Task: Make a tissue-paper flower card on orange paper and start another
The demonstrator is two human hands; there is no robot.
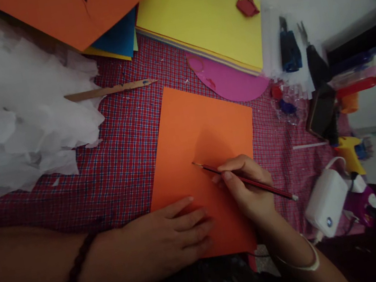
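Note:
An orange sheet of paper (206,118) lies on the red checked cloth in front of me. My left hand (178,234) rests flat on its lower left part, fingers stretched out. Above the sheet, my right hand (245,184) grips a dark red pencil (252,182) between thumb and fingers. The pencil's sharpened tip points to the upper left, over the middle of the sheet; whether it touches the paper I cannot tell. No marks show on the orange surface.
White crumpled tissue paper (15,102) heaps at the left, beside a wooden stick (111,90). Yellow sheets (196,19) and a pink paper piece (236,82) lie beyond. At the right are a white device (328,201), a yellow glue gun (349,152) and a phone-like dark object (320,111).

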